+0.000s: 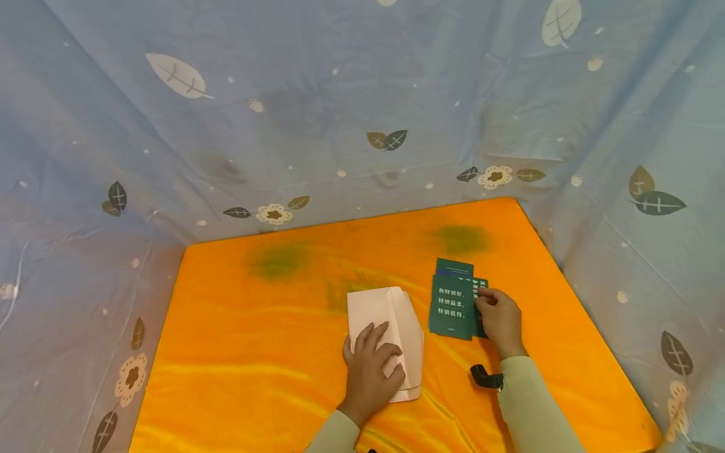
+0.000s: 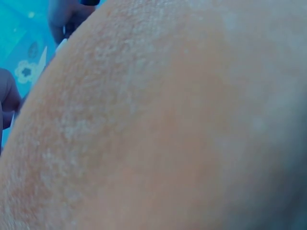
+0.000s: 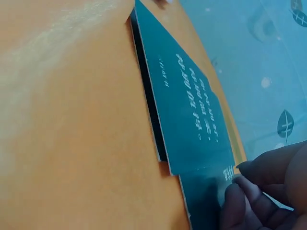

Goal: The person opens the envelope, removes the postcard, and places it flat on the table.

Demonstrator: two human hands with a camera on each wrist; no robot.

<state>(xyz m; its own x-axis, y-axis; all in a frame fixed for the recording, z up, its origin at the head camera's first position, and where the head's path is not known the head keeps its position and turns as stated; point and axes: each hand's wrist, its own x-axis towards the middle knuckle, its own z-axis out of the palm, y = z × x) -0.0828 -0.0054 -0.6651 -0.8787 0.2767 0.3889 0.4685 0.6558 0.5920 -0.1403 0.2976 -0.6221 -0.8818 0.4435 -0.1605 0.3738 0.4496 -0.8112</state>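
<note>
A pale pink envelope (image 1: 370,308) lies on the orange cloth with its flap side up. My left hand (image 1: 370,371) rests on it, fingers spread over the paper. To the right are several dark green cards (image 1: 451,308) with white printed characters, overlapping in a loose stack. My right hand (image 1: 501,318) pinches the right edge of a green card that sticks out from under the top one. In the right wrist view, thumb and fingers (image 3: 268,167) meet at that edge of the cards (image 3: 192,120). Skin fills most of the left wrist view, hiding the envelope's surface.
The orange velvety cloth (image 1: 243,327) covers the table, with darker greenish patches toward the back. Pale blue curtains (image 1: 317,94) printed with leaves and flowers enclose the back and both sides. A black strap (image 1: 486,377) sits at the right wrist.
</note>
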